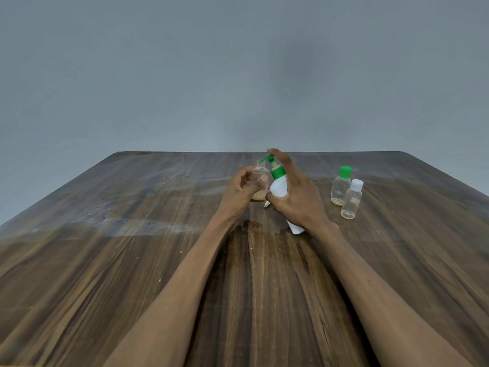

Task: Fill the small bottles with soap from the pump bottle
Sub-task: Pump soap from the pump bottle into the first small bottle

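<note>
The pump bottle (279,185), white with a green collar and green pump head, is gripped near the middle of the bench (132,260) by the right hand (296,197), whose thumb is curled round its body while a forefinger is laid over the top of the pump head (270,158). The bottle is tilted, its base lower and toward 5 o'clock, its spout turned toward 9 o'clock. Just beside it, at 9 o'clock, a small clear bottle (260,181) without a cap is held in the curled fingers of the left hand (244,190), with the thumb pressed across its front. Its threaded neck is placed directly under the green spout, and an amber layer of soap is seen in its lower part. A small white object is glimpsed on the bench below the two hands, too hidden to be identified. At 3 o'clock from the hands, well apart from them, two more small clear bottles are stood upright and just beside each other: a green-capped bottle (341,186) farther back and a white-capped bottle (352,200) nearer. A pale smeared patch is seen on the dark wood at 9 o'clock. A grey wall (238,75) is seen behind the bench.
</note>
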